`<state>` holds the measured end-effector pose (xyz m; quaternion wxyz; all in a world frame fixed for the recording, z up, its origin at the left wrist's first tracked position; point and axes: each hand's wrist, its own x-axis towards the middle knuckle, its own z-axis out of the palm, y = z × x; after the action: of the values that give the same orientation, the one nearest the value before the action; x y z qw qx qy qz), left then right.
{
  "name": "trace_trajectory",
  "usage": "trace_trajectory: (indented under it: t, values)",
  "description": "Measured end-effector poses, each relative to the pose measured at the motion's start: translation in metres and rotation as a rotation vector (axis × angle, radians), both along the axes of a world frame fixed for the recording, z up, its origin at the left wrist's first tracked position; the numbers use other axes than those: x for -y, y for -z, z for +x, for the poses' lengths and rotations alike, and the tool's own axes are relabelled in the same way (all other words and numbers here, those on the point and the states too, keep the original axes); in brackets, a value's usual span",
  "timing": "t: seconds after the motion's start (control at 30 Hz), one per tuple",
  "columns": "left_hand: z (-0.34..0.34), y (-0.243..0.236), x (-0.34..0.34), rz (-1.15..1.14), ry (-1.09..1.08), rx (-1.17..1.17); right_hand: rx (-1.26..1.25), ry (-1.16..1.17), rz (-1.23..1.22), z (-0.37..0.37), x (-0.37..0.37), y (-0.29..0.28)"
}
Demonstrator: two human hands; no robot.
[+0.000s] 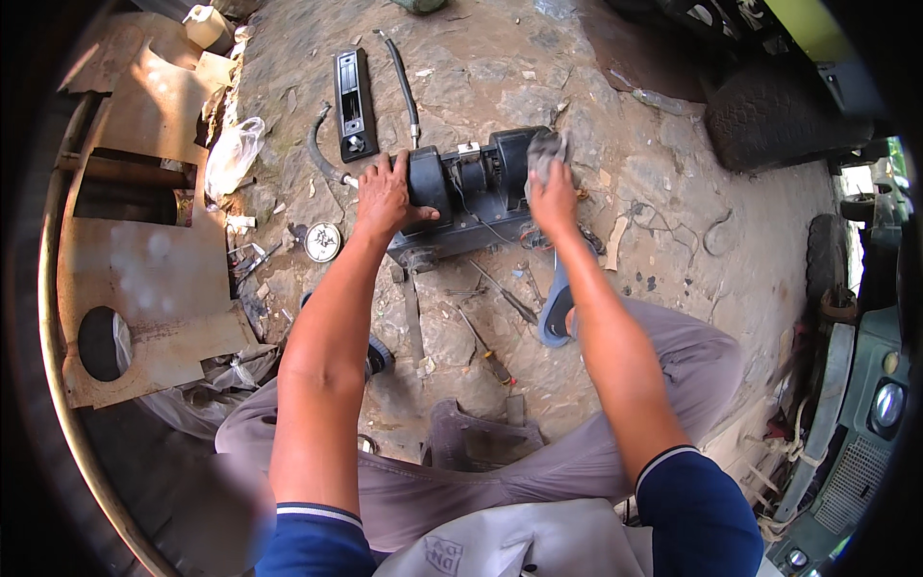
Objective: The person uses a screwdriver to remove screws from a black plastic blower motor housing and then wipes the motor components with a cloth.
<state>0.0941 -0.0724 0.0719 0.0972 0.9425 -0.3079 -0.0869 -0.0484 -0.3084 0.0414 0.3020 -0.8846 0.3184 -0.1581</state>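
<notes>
Head view: a person seated low on rough, stony ground [769, 240] works on a black twin-drum housing [471, 183], which stands near the far edge of that ground, about midway between its left and right margins. The left hand [385, 197] lies against the left end of the housing, fingers spread and extended, thumb resting on the near face of the drum. The right hand [555, 197] has its fingers closed around a grey cloth [548, 149], blurred, at the housing's right end.

The step in hand is judged to be wiping the casing; the next move calls for the left hand to brace the unit while the cloth works along the drum's edges, clear of the loose wire.

Beyond the housing's left corner lie a slotted black panel [355, 106] and a dark hose [399, 82]; nearer, a shallow round dish [311, 254] holds small dark pieces. Two screwdrivers [499, 367] lie between housing and lap. Rusted sheet metal [144, 279] bounds the ground's left edge; a tyre [784, 115] occupies its far right corner, and a green vehicle front [865, 385] its right edge.
</notes>
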Motion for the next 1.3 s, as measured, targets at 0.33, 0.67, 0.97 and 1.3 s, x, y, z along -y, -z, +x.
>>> trace_trajectory:
  t: [0.33,0.67,0.97,1.3]
  values:
    - [0.016,0.008,-0.007,0.000,-0.006,0.024,0.048,0.096,0.249,-0.014,-0.001,-0.056]
    - [0.001,0.007,-0.008,0.025,-0.010,0.006,-0.635,-0.715,0.376,0.004,0.003,-0.055]
    - [-0.054,0.001,-0.018,-0.013,0.002,0.071,-0.248,-0.265,0.200,-0.055,0.156,-0.260]
    - [-0.078,0.003,-0.028,0.108,0.032,-0.021,0.004,0.261,0.621,-0.275,0.157,-0.184]
